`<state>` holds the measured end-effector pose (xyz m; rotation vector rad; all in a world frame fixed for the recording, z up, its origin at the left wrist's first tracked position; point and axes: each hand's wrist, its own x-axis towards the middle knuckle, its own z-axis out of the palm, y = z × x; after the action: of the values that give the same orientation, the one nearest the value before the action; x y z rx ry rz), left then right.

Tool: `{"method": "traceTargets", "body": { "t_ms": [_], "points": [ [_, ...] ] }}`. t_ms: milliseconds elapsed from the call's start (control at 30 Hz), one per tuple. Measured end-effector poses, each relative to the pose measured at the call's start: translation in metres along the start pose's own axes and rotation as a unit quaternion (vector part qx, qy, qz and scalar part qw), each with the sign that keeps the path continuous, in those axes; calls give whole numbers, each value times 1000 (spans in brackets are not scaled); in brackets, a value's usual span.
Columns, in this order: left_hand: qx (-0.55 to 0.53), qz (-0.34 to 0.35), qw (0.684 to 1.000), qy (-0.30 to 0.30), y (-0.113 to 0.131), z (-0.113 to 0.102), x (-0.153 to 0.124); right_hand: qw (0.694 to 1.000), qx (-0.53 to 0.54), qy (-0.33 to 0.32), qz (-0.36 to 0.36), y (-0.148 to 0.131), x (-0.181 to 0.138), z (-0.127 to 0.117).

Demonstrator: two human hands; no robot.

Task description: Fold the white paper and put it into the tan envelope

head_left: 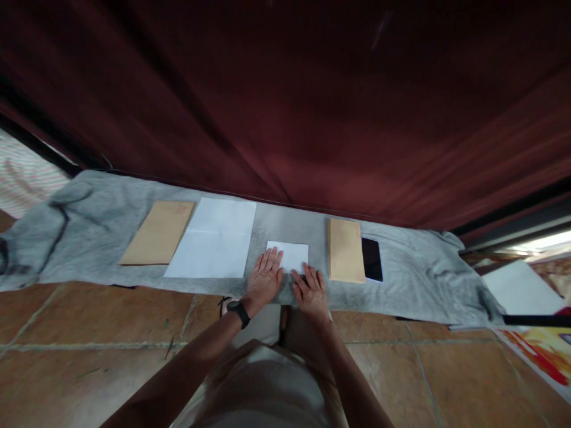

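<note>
A small white folded sheet of paper (pixel 294 254) lies flat on the grey cloth in front of me. My left hand (pixel 264 278) rests on its left part, fingers stretched out and flat. At its lower right edge lies my right hand (pixel 311 294), fingers spread, the tips touching the paper. Left of my hands is a larger stack of white paper (pixel 216 238) with a faint crease across it. Beyond that, a brown envelope (pixel 158 233) lies flat. Right of my hands sits a stack of brown envelopes (pixel 347 251), partly beside a dark-screened phone (pixel 372 259).
The grey cloth (pixel 414 273) covers a long narrow surface. A dark red curtain (pixel 285 119) hangs along its far edge. Tiled floor (pixel 392 368) lies below the near edge. A white panel (pixel 521 288) and a colourful printed sheet (pixel 542 351) are at far right.
</note>
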<state>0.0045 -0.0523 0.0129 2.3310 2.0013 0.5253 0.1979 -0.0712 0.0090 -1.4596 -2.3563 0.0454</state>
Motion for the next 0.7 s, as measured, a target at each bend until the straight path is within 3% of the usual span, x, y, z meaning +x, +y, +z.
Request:
{"method": "traceTargets", "body": {
  "t_ms": [133,300,400,700],
  "points": [
    [12,-16,1000,7,-1,-7,-19,1000,3,2,21,-2,-3,0],
    [-3,103,994,-40,15,-17,-40,1000,2,-10,22,-3,-3,0],
    [4,94,995,-36,16,-18,-44,1000,-1,-3,15,-2,-3,1],
    [30,60,998,-13,-18,-17,-54,999,-6,20,35,-4,-9,6]
  ]
}}
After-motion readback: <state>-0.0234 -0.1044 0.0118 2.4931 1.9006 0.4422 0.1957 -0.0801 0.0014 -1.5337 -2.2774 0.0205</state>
